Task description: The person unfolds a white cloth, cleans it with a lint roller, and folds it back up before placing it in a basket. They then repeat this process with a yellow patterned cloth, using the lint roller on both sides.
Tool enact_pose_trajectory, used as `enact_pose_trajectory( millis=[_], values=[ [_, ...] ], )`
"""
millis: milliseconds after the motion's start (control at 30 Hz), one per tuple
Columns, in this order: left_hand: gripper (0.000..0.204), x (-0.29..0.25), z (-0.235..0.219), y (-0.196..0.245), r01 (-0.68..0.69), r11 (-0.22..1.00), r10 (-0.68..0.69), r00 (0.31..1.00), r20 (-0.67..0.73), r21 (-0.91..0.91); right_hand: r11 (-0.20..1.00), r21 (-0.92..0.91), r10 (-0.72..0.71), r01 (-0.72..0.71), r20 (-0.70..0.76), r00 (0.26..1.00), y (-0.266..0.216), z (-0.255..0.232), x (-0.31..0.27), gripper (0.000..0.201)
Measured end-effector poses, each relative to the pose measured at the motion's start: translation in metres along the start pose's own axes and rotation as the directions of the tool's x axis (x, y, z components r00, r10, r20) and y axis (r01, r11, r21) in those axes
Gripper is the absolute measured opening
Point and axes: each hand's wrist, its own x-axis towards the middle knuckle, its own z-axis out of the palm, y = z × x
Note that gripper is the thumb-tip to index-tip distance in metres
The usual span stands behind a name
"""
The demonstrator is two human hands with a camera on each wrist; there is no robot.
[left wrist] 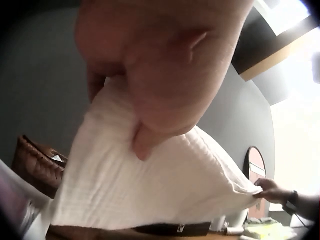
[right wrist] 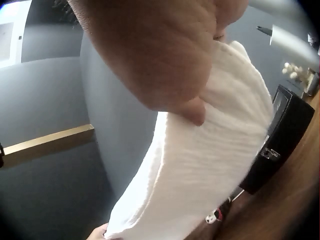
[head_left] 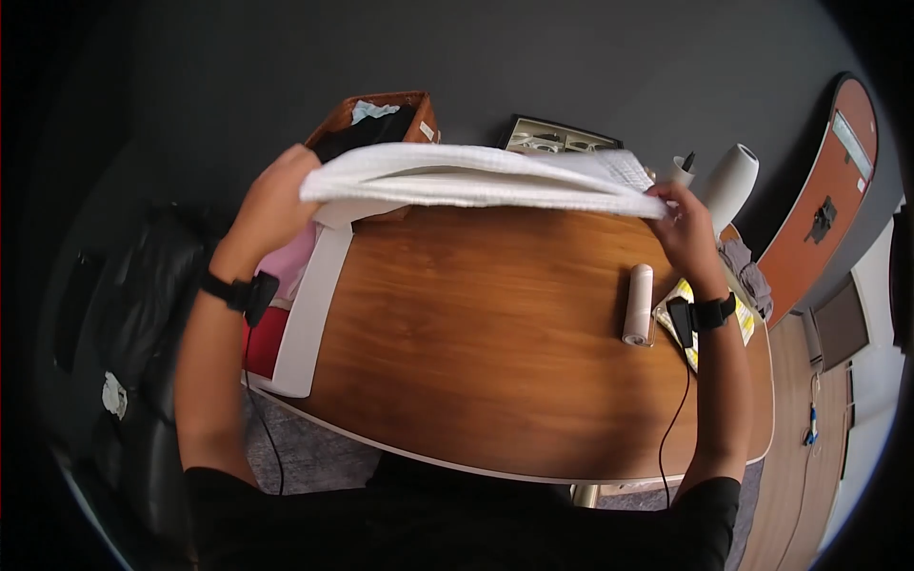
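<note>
A white towel (head_left: 457, 162), folded in layers and crinkled in weave, is stretched between both hands above the far part of the wooden table (head_left: 476, 324). My left hand (head_left: 276, 205) grips its left end. In the left wrist view the thumb presses on the face of the towel (left wrist: 115, 170), which hangs down below the hand. At the opposite end my right hand (head_left: 687, 228) pinches a corner. The right wrist view shows that thumb lying on the towel (right wrist: 210, 155), with its layers parted along one edge. The fingers behind the cloth are hidden.
A pale pink bottle (head_left: 640, 305) stands on the table's right, beside a yellow-and-white cloth (head_left: 745, 322). A white vase (head_left: 731, 183) is behind them. At the back are a brown basket (head_left: 425, 122) and a black case (right wrist: 280, 145). A white open box (head_left: 319, 314) holds pink and red cloth.
</note>
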Motion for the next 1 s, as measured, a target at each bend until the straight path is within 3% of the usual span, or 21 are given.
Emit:
enact_pose_trajectory(
  millis=[33,100,133,200,267,333,433,500,533,600,633,667,733,800,900,1000],
  values=[
    [0.020,-0.002,0.002,-0.003,-0.023,1.000,0.024,0.999,0.030,-0.017,0.999,-0.029,-0.042,0.043,0.049,0.998,-0.003,0.001,-0.015,0.032],
    [0.020,-0.051,0.015,-0.003,-0.199,0.969,0.164,0.961,0.222,0.147,0.974,-0.111,-0.172,0.197,0.201,0.964,-0.019,0.003,-0.054,0.037],
    [0.024,-0.076,0.024,-0.004,-0.178,0.975,0.118,0.922,0.368,0.132,0.939,-0.152,-0.252,0.309,0.308,0.917,-0.030,0.003,-0.076,0.039],
    [0.021,-0.118,0.040,0.009,-0.274,0.956,0.178,0.832,0.525,0.109,0.938,-0.151,-0.166,0.313,0.597,0.785,-0.043,0.006,-0.125,0.035],
    [0.007,-0.151,0.055,0.025,-0.315,0.945,0.184,0.727,0.662,0.084,0.960,-0.069,-0.130,0.273,0.752,0.646,-0.057,0.008,-0.165,0.034],
    [0.005,-0.182,0.066,0.034,-0.301,0.952,0.166,0.646,0.745,0.049,0.988,0.005,-0.102,0.155,0.779,0.619,-0.058,0.008,-0.186,0.035],
    [0.009,-0.189,0.065,0.051,-0.234,0.972,0.119,0.597,0.793,0.031,0.998,0.048,-0.056,0.029,0.808,0.586,-0.070,-0.009,-0.188,0.035],
    [0.024,-0.162,0.044,0.068,-0.153,0.987,0.029,0.468,0.883,0.049,0.998,0.064,-0.041,-0.026,0.848,0.528,-0.068,-0.019,-0.184,0.030],
    [0.032,-0.148,0.039,0.076,-0.112,0.991,-0.018,0.399,0.917,0.068,0.998,0.068,-0.054,-0.006,0.834,0.549,-0.070,-0.019,-0.179,0.030],
    [0.054,-0.135,0.047,0.083,0.024,0.999,0.011,0.555,0.832,-0.030,0.996,0.081,-0.090,0.041,0.803,0.589,-0.085,-0.007,-0.162,0.031],
    [0.065,-0.130,0.053,0.087,0.083,0.993,0.016,0.629,0.778,-0.087,0.994,0.101,-0.099,0.038,0.717,0.690,-0.087,0.007,-0.159,0.031],
    [0.070,-0.127,0.069,0.088,0.112,0.991,-0.024,0.671,0.741,-0.069,0.991,0.078,-0.132,0.106,0.619,0.774,-0.085,0.025,-0.153,0.029],
    [0.082,-0.126,0.118,0.083,0.171,0.985,-0.107,0.747,0.656,-0.035,0.992,-0.030,-0.091,0.121,0.486,0.869,-0.081,0.058,-0.140,0.043],
    [0.086,-0.117,0.150,0.093,0.214,0.973,-0.217,0.747,0.628,0.082,0.987,-0.126,-0.051,0.102,0.353,0.934,-0.067,0.099,-0.137,0.057],
    [0.086,-0.121,0.184,0.085,0.279,0.954,-0.290,0.752,0.591,0.113,0.954,-0.291,0.063,0.067,0.415,0.908,-0.037,0.146,-0.154,0.073],
    [0.083,-0.120,0.193,0.070,0.297,0.952,-0.285,0.774,0.565,0.073,0.968,-0.242,0.175,-0.060,0.489,0.854,-0.031,0.137,-0.147,0.077]
  ],
)
